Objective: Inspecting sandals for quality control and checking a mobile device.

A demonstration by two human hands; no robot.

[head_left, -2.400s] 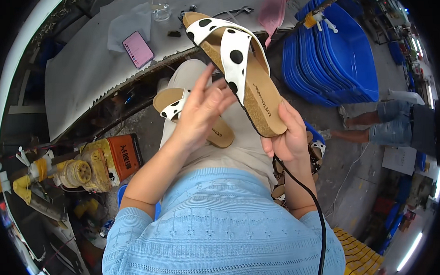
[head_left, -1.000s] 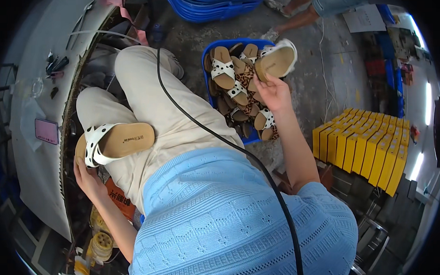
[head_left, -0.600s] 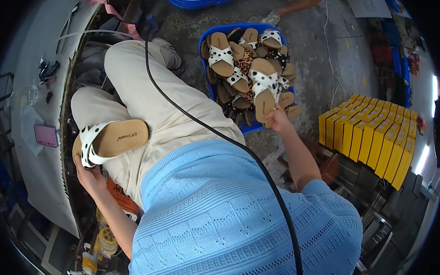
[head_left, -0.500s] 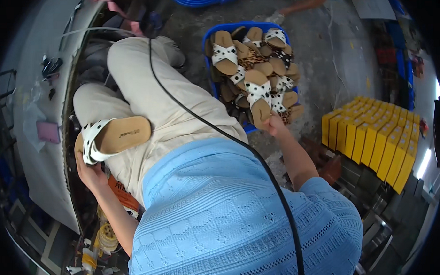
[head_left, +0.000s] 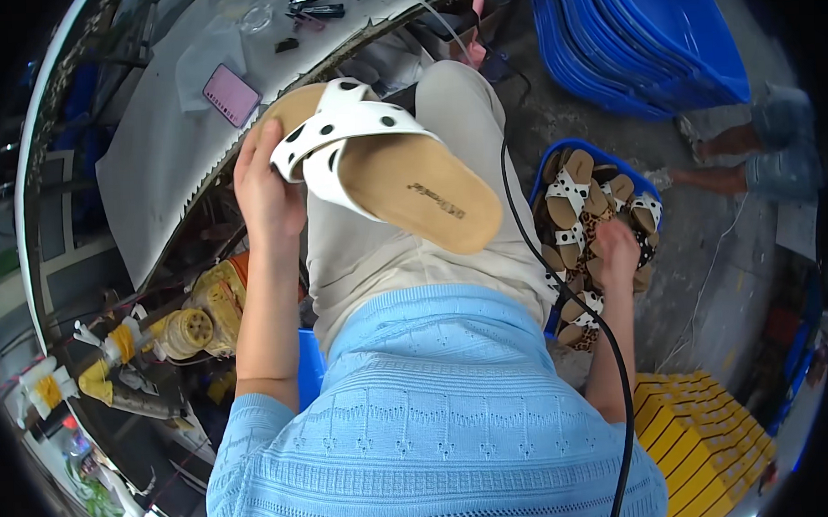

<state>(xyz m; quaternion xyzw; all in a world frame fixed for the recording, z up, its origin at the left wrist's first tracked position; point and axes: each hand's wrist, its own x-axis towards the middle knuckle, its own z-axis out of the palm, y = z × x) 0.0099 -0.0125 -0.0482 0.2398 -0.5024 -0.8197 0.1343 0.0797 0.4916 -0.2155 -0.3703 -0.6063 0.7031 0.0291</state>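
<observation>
My left hand (head_left: 270, 186) is closed on a flat slide sandal (head_left: 421, 190), gripping it at one end above my lap. The sandal has a tan footbed and crossed white straps with black dots. At the right stands a blue basket (head_left: 660, 213) heaped with similar sandals (head_left: 568, 187), some with leopard-print straps. My right hand (head_left: 620, 251) is over this heap with its fingers curled in. What it grips, if anything, is hidden among the sandals.
Stacked blue baskets (head_left: 635, 46) stand beyond the sandals, near another person's legs (head_left: 730, 161). Yellow boxes (head_left: 698, 435) are at lower right. A pink phone (head_left: 231, 94) lies on the white worktable (head_left: 156, 190). A black cable (head_left: 608, 329) hangs across the view.
The view has turned toward the left-hand sandal, which is now raised higher above my lap. My right hand has moved from the sandal at the basket's near side to farther over the heap.
</observation>
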